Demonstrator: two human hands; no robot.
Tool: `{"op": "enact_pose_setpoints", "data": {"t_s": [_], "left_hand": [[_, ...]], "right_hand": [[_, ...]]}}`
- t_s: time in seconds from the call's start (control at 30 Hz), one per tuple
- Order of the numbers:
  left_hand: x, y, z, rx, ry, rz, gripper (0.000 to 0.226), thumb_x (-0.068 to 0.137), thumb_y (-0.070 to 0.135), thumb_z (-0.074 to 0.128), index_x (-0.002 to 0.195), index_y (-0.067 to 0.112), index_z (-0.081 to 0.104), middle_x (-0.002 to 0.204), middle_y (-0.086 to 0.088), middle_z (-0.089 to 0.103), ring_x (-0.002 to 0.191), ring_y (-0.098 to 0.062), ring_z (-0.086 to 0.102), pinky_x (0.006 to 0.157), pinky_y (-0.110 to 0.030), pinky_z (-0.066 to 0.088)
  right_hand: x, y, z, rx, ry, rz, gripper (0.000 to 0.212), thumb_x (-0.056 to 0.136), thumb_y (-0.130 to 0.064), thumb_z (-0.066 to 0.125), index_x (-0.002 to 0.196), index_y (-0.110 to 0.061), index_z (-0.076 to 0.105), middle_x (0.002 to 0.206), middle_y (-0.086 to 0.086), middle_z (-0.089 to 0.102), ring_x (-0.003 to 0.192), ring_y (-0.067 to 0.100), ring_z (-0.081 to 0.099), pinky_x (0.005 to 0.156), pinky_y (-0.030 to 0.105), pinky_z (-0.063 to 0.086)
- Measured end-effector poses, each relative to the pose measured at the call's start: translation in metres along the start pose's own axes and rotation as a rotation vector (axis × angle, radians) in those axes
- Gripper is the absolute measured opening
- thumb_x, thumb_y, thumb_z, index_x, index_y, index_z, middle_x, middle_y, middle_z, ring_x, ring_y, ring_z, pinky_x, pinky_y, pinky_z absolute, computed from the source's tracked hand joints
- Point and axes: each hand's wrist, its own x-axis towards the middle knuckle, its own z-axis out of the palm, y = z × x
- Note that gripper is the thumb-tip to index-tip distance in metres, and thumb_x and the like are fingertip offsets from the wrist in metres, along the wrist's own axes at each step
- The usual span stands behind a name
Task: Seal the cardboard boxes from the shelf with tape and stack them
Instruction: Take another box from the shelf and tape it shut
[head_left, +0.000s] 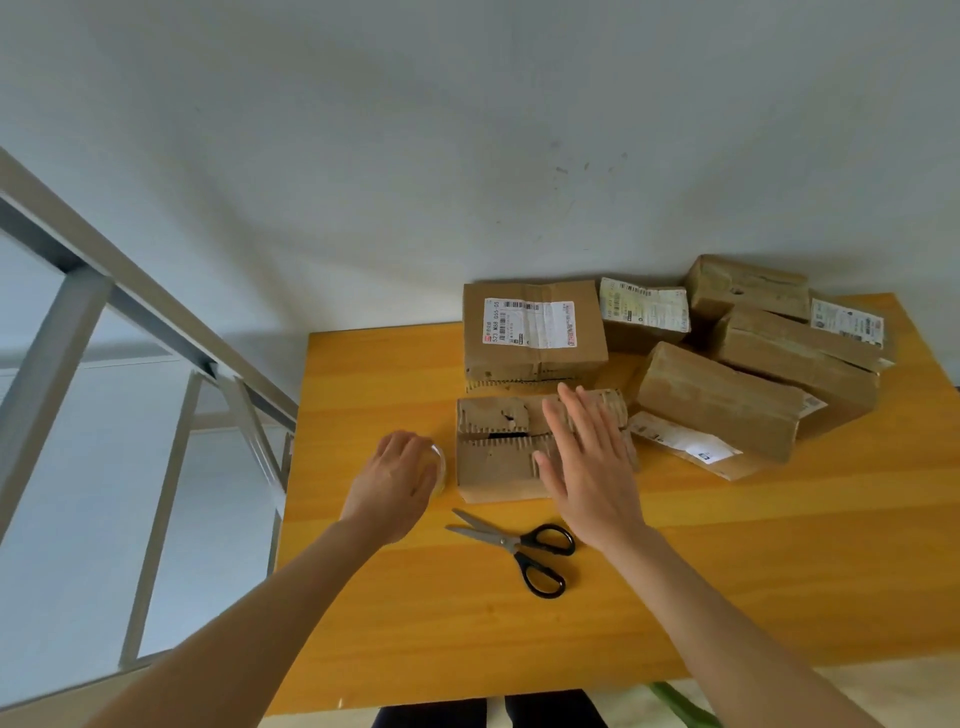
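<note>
A small cardboard box (496, 457) with jagged flap edges lies on the wooden table (727, 571), its top seam slightly apart. My right hand (587, 462) is flat and open over the box's right half, fingers spread. My left hand (397, 480) is curled over a clear roll of tape (440, 465) just left of the box; most of the roll is hidden under the palm. Black-handled scissors (519, 545) lie open in front of the box.
A larger labelled box (535, 332) stands behind the small one. Several more taped boxes (727, 400) are piled at the back right against the white wall. A grey metal shelf frame (156, 332) stands left of the table.
</note>
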Motion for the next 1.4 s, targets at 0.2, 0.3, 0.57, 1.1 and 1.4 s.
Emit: {"op": "enact_pose_setpoints", "data": {"t_s": [0.2, 0.3, 0.57, 1.1, 1.4], "left_hand": [[-0.013, -0.032, 0.016, 0.308, -0.255, 0.055, 0.038, 0.098, 0.035, 0.048, 0.132, 0.019, 0.051, 0.139, 0.003, 0.048, 0.139, -0.015, 0.028, 0.118, -0.030, 0.010], [-0.016, -0.040, 0.023, 0.388, -0.267, 0.058, 0.036, 0.098, 0.031, 0.047, 0.134, 0.024, 0.048, 0.139, 0.005, 0.047, 0.139, -0.013, 0.028, 0.119, -0.032, 0.008], [-0.016, -0.057, 0.025, 0.329, -0.209, 0.052, 0.025, 0.099, 0.032, 0.045, 0.116, 0.029, 0.064, 0.119, 0.007, 0.059, 0.121, -0.016, 0.047, 0.107, -0.029, 0.024], [-0.026, -0.044, -0.059, -0.251, 0.191, 0.154, 0.018, 0.088, 0.017, 0.067, 0.102, 0.009, 0.074, 0.102, -0.005, 0.073, 0.099, -0.027, 0.065, 0.076, -0.042, 0.053], [-0.023, -0.037, -0.067, -0.357, 0.227, 0.127, 0.017, 0.086, 0.019, 0.070, 0.100, 0.011, 0.076, 0.103, -0.003, 0.073, 0.101, -0.021, 0.067, 0.075, -0.031, 0.054]], "right_hand": [[-0.009, -0.044, 0.012, 0.045, -0.015, -0.055, 0.047, 0.100, -0.028, 0.038, 0.138, -0.004, 0.052, 0.150, 0.014, 0.042, 0.140, 0.029, 0.037, 0.112, 0.050, 0.035], [-0.019, -0.061, 0.017, 0.044, -0.051, -0.069, 0.045, 0.101, -0.026, 0.038, 0.136, -0.004, 0.054, 0.148, 0.014, 0.045, 0.139, 0.028, 0.039, 0.110, 0.050, 0.038], [-0.020, -0.089, 0.026, 0.036, -0.041, -0.070, 0.038, 0.093, -0.015, 0.060, 0.129, -0.004, 0.059, 0.139, 0.013, 0.054, 0.133, 0.028, 0.047, 0.113, 0.044, 0.036], [0.036, -0.140, 0.014, 0.318, -0.200, 0.084, 0.048, 0.101, -0.018, 0.048, 0.147, -0.008, 0.038, 0.151, 0.006, 0.039, 0.136, 0.022, 0.040, 0.108, 0.036, 0.039], [0.042, -0.147, 0.001, 0.427, -0.010, 0.161, 0.018, 0.098, -0.007, 0.055, 0.109, 0.001, 0.065, 0.105, 0.014, 0.064, 0.086, 0.028, 0.063, 0.069, 0.031, 0.047]]}}
